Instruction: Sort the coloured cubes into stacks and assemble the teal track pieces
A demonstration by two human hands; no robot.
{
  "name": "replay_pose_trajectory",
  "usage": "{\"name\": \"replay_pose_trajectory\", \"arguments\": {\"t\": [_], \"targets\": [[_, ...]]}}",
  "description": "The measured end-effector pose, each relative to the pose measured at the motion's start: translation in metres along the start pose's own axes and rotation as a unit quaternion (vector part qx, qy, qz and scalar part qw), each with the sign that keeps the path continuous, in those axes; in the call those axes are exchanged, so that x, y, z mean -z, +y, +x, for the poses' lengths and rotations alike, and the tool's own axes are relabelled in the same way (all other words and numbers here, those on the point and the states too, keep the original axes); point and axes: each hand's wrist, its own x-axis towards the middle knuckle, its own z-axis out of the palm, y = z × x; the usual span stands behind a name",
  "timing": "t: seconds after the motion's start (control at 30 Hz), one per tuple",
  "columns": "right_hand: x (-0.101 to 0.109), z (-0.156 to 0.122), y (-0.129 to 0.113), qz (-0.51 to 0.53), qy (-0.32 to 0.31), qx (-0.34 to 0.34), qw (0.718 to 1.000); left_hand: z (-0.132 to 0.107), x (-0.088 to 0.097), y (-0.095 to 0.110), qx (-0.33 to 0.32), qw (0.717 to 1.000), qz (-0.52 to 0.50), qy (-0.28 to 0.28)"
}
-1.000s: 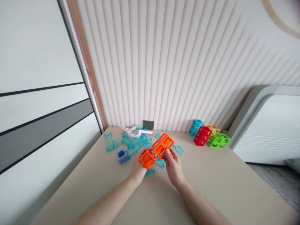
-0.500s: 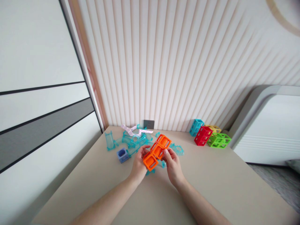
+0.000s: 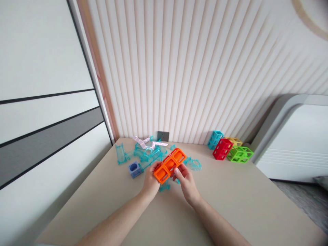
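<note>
Both hands hold a straight row of three orange open-frame cubes (image 3: 169, 165) just above the beige table (image 3: 230, 201). My left hand (image 3: 150, 181) grips the near left end of the row. My right hand (image 3: 186, 181) pinches its right side with thumb and fingers. Behind the row lies a heap of clear teal track pieces (image 3: 146, 154), and one teal piece (image 3: 164, 187) sits below my hands.
A small blue block (image 3: 134, 169) rests left of my hands. Teal, red, yellow and green frame cubes (image 3: 229, 147) stand at the back right by the ribbed wall. A grey wall socket (image 3: 163, 136) is behind the heap. A white appliance (image 3: 294, 136) stands to the right.
The single orange cube in my left hand came up against the pair in my right hand; the three now form one straight row.
</note>
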Motion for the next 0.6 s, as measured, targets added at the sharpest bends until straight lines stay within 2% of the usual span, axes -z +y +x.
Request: {"name": "replay_pose_trajectory", "arguments": {"t": [0.4, 0.6], "targets": [[-0.0001, -0.0006, -0.0035, -0.005, -0.024, -0.007, 1.0, -0.003, 0.0003, 0.004, -0.011, 1.0, 0.014, -0.011], [-0.0065, -0.0063, -0.0032, 0.021, -0.081, -0.024, 0.996, -0.0018, 0.0013, 0.0002, -0.012, 1.0, 0.007, 0.02]]}}
